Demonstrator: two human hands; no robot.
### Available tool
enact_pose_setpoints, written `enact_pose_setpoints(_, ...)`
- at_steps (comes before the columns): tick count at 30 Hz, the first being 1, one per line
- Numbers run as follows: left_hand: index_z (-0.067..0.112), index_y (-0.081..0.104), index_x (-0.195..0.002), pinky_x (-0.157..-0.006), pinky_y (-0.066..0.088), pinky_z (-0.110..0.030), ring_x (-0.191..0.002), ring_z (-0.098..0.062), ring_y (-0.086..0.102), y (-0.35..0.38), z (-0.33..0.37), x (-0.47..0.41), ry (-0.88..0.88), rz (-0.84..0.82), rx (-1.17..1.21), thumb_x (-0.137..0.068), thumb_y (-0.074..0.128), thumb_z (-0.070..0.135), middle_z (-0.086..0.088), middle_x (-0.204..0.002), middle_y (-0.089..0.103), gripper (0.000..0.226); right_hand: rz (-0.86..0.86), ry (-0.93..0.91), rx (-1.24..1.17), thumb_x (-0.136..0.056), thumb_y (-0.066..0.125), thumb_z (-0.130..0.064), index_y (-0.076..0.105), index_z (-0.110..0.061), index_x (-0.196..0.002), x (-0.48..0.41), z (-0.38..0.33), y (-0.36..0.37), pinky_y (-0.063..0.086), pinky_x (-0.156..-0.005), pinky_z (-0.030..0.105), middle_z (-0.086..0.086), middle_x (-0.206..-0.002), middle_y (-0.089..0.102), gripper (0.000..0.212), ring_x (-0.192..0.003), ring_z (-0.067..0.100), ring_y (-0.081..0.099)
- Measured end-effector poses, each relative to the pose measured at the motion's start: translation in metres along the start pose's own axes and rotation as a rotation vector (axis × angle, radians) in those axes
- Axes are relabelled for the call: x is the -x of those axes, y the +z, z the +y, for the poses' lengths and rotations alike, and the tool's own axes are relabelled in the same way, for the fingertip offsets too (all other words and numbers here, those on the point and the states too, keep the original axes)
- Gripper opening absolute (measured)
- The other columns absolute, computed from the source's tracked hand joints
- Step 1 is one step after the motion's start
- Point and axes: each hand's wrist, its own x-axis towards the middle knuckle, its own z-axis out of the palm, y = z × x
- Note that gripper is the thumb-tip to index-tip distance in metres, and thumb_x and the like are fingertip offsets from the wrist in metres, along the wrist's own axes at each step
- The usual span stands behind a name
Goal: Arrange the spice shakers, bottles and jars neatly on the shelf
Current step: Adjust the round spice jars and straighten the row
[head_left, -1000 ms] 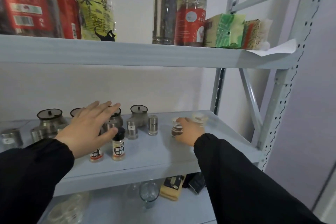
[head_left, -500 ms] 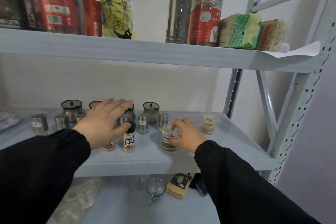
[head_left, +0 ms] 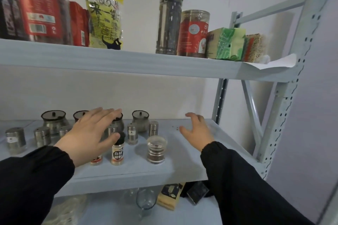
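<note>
Both hands reach over the middle shelf (head_left: 128,170) of a grey metal rack, black sleeves running back toward the camera. The left hand (head_left: 89,131) is spread flat with fingers apart and grips nothing; it hovers above the cluster of containers, its thumb just beside the black cap of a small plastic pepper bottle (head_left: 118,151) with a white and orange label. A second small bottle (head_left: 96,160) stands just left of that one, mostly hidden under the hand. The right hand (head_left: 196,132) is also released, fingers loosely curled and parted above a bare stretch of shelf, holding nothing. Between the two hands, nearer the front edge, a clear ribbed glass jar (head_left: 156,149) with dark spice in it stands upright, apart from both hands. Behind it, two slim steel shakers (head_left: 132,133) and (head_left: 153,128) stand side by side, and a round steel pot with a dark lid (head_left: 140,120) sits near the wall. Further left are another lidded pot (head_left: 53,119) and wider steel shakers (head_left: 15,139) and (head_left: 43,136), all upright. A few dark specks (head_left: 176,127) lie on the shelf near the right hand's fingers. The upper shelf (head_left: 128,62) carries big jars, a yellow-green bag and packets; the shelf below holds a glass cup (head_left: 146,201) and some boxes.
</note>
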Motion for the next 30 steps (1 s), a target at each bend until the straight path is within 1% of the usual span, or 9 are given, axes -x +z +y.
enact_pose_setpoints(3, 0.047, 0.01, -0.152, -0.121, 0.018, -0.041, -0.148, -0.017, 0.014, -0.002, -0.005, 0.007, -0.015, 0.015, 0.009, -0.084, 0.023, 0.074, 0.012, -0.159, 0.028, 0.075, -0.104, 0.182, 0.235, -0.083, 0.06, -0.044, 0.029, -0.029, -0.151, -0.027, 0.043, -0.015, 0.037, -0.108, 0.034, 0.011, -0.155, 0.026, 0.076, -0.133, 0.029, 0.044)
enact_pose_setpoints(7, 0.043, 0.018, -0.152, -0.117, 0.017, -0.035, -0.145, -0.014, 0.02, -0.008, -0.015, 0.016, -0.05, 0.02, 0.002, -0.083, 0.025, 0.073, 0.009, -0.155, 0.034, 0.076, -0.29, 0.317, 0.493, -0.08, 0.052, -0.072, 0.016, -0.034, -0.155, -0.047, 0.08, -0.008, 0.025, -0.118, 0.043, 0.016, -0.159, 0.019, 0.091, -0.144, 0.037, 0.028)
enact_pose_setpoints(10, 0.042, 0.016, -0.153, -0.121, 0.019, -0.041, -0.147, -0.016, 0.019, -0.008, -0.023, 0.019, -0.087, 0.004, -0.013, -0.083, 0.023, 0.074, 0.006, -0.157, 0.033, 0.077, -0.247, 0.325, 0.419, -0.076, 0.06, -0.072, 0.03, -0.031, -0.148, -0.055, 0.09, -0.005, 0.034, -0.111, 0.042, 0.013, -0.146, 0.041, 0.088, -0.133, 0.034, 0.043)
enact_pose_setpoints(13, 0.039, 0.017, -0.154, -0.122, 0.017, -0.043, -0.148, -0.02, 0.017, -0.007, -0.028, 0.021, -0.13, -0.027, -0.022, -0.082, 0.022, 0.075, 0.003, -0.158, 0.032, 0.08, -0.244, 0.252, 0.369, -0.079, 0.067, -0.058, 0.04, -0.022, -0.132, -0.049, 0.079, -0.012, 0.046, -0.094, 0.035, 0.008, -0.121, 0.059, 0.069, -0.104, 0.027, 0.06)
enact_pose_setpoints(16, 0.038, 0.019, -0.154, -0.12, 0.021, -0.047, -0.146, -0.023, 0.022, -0.007, -0.028, 0.023, -0.122, -0.021, -0.032, -0.083, 0.024, 0.075, 0.001, -0.155, 0.038, 0.08, -0.234, 0.165, 0.327, -0.086, 0.064, -0.042, 0.042, -0.02, -0.12, -0.033, 0.06, -0.013, 0.041, -0.07, 0.029, 0.003, -0.098, 0.058, 0.046, -0.081, 0.02, 0.056)
enact_pose_setpoints(18, 0.037, 0.022, -0.153, -0.119, 0.024, -0.048, -0.144, -0.023, 0.025, -0.009, -0.023, 0.022, -0.121, -0.003, -0.021, -0.083, 0.026, 0.073, 0.0, -0.152, 0.042, 0.079, -0.273, 0.127, 0.196, -0.084, 0.068, -0.037, 0.044, -0.021, -0.115, -0.021, 0.051, -0.009, 0.035, -0.06, 0.025, -0.001, -0.089, 0.055, 0.042, -0.073, 0.015, 0.053)
enact_pose_setpoints(21, 0.034, 0.024, -0.153, -0.117, 0.025, -0.043, -0.142, -0.021, 0.026, -0.015, -0.007, 0.018, -0.11, 0.016, 0.001, -0.082, 0.027, 0.069, -0.001, -0.149, 0.044, 0.079, -0.349, 0.047, 0.105, -0.079, 0.073, -0.039, 0.044, -0.026, -0.11, -0.004, 0.034, -0.004, 0.037, -0.06, 0.025, -0.001, -0.092, 0.056, 0.045, -0.076, 0.013, 0.053)
enact_pose_setpoints(26, 0.031, 0.026, -0.152, -0.116, 0.025, -0.044, -0.143, -0.022, 0.025, -0.015, 0.007, 0.019, -0.087, 0.032, 0.022, -0.083, 0.028, 0.067, -0.002, -0.149, 0.044, 0.079, -0.333, -0.015, 0.124, -0.076, 0.074, -0.048, 0.043, -0.027, -0.107, 0.014, 0.015, 0.008, 0.042, -0.065, 0.029, 0.001, -0.101, 0.056, 0.049, -0.083, 0.019, 0.057)
enact_pose_setpoints(30, 0.031, 0.026, -0.152, -0.117, 0.027, -0.046, -0.144, -0.021, 0.024, -0.011, 0.008, 0.021, -0.08, 0.032, 0.023, -0.084, 0.029, 0.068, -0.001, -0.15, 0.043, 0.077, -0.349, -0.009, 0.09, -0.078, 0.075, -0.038, 0.044, -0.026, -0.113, 0.019, 0.016, 0.004, 0.045, -0.072, 0.032, 0.005, -0.104, 0.058, 0.048, -0.087, 0.023, 0.058)
